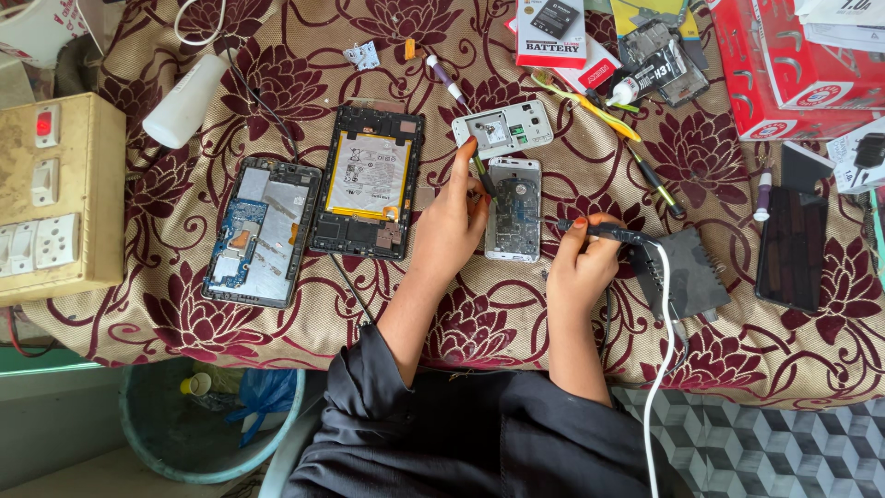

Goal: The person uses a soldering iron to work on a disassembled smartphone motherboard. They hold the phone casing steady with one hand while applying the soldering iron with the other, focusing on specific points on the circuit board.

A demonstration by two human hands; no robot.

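- Opened phone [513,219] is laid on the floral cloth [277,83]; taken as landmark.
- Left hand [454,221] is pressed against the phone's left edge, fingers closed on a thin dark tool [484,177].
- Right hand [585,260], just right of the phone, is closed around a black corded tool [608,231].
- Opened tablet [367,182] is seen left of the phone.
- Grey back cover [502,128] is placed just above it.

Both forearms reach up from near edge of bench, dark sleeves pushed to elbows. Left hand [454,221]: fingers curled in pinch, index finger extended upward. Right hand [583,261]: closed in loose fist, thumb on top.
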